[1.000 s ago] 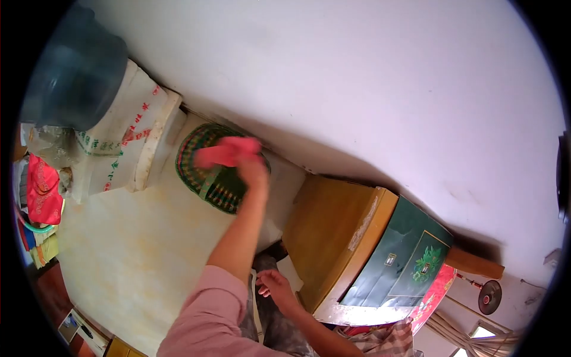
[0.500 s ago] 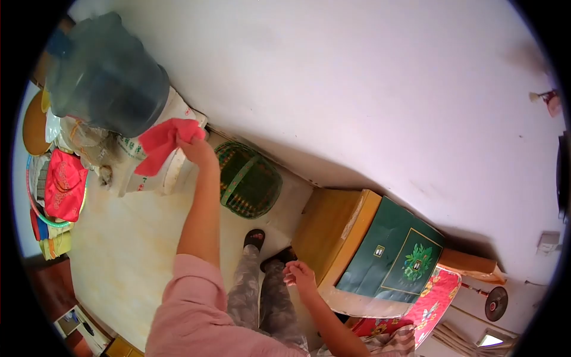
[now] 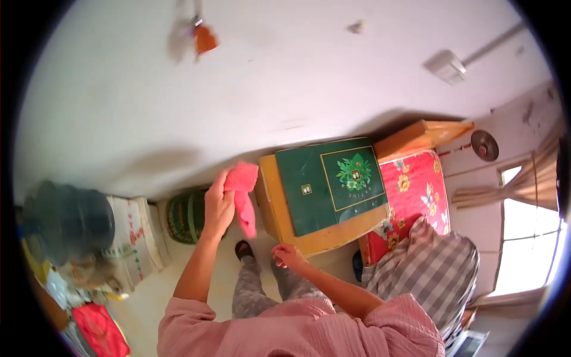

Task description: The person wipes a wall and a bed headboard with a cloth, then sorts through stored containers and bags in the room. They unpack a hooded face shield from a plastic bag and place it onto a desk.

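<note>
My left hand (image 3: 220, 205) is closed around a pink cloth (image 3: 245, 184). One part of the cloth sticks up above the fingers and the rest hangs down beside the hand. It is held in front of the left end of a wooden cabinet (image 3: 269, 205). Lower and to the right, my right hand (image 3: 289, 256) hangs near the cabinet's front edge, its fingers loosely curled and a little apart, with nothing visible in it. A dark green sheet (image 3: 303, 211) with a leafy emblem covers the cabinet top.
Left of the cabinet, a green woven basket (image 3: 185, 217) stands on the floor by the wall. Farther left, a large bluish water bottle (image 3: 71, 220) sits beside white printed sacks or boxes (image 3: 128, 226). At right are a red floral bed (image 3: 410, 187) and a checked cloth (image 3: 425, 268).
The view has swung right. My left hand has carried the pink cloth from beside the water bottle to the cabinet's left end. My right hand remains low by the cabinet.
</note>
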